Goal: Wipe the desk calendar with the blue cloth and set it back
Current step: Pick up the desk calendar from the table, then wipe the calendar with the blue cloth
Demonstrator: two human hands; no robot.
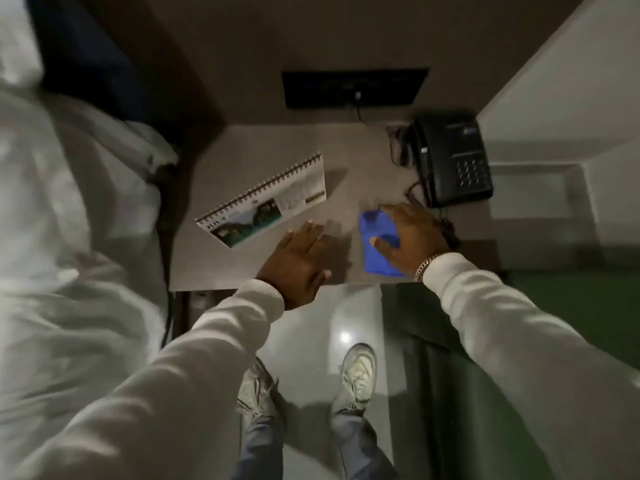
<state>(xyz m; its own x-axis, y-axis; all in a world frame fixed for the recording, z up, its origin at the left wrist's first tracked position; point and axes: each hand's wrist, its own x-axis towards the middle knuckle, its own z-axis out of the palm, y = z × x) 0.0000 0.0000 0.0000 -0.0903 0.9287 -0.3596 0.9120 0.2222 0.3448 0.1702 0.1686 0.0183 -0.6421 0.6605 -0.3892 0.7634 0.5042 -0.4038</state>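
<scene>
A spiral-bound desk calendar [266,200] with landscape photos stands slanted on the left part of the small grey table [367,161]. My left hand [298,261] hovers flat just right of and below the calendar, fingers apart, holding nothing. A folded blue cloth [375,244] lies near the table's front right edge. My right hand [410,237] rests on top of the cloth, fingers spread over it, thumb on the blue fabric.
A black desk telephone [450,161] with coiled cord sits at the table's right back corner. A dark socket panel [355,86] is on the wall behind. White bedding [69,202] lies to the left. My shoes [358,372] stand on the floor below the table edge.
</scene>
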